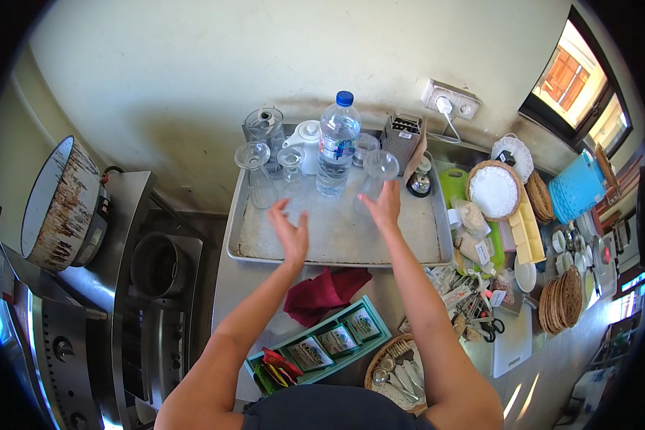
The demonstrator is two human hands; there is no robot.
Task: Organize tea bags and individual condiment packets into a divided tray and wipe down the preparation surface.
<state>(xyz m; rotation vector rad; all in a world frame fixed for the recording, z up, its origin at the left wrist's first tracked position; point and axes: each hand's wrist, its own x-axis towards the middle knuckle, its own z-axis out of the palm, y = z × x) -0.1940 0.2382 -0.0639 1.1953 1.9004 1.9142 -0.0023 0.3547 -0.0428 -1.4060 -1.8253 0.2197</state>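
My right hand is closed around an upturned footed glass over the right part of a metal baking tray. Over the tray's left part my left hand holds nothing, its fingers apart, just below another upturned footed glass. A smaller upturned glass is beside that one. Behind them are a glass jug and a white teapot. A water bottle with a blue cap stands upright between my hands, farther back. A box grater and a metal call bell are at the right.
Nearer me lie a burgundy cloth, a turquoise box of sachets and a basket of spoons. Utensils with scissors, wicker baskets and a white board crowd the right. A scale with a large bowl stands left.
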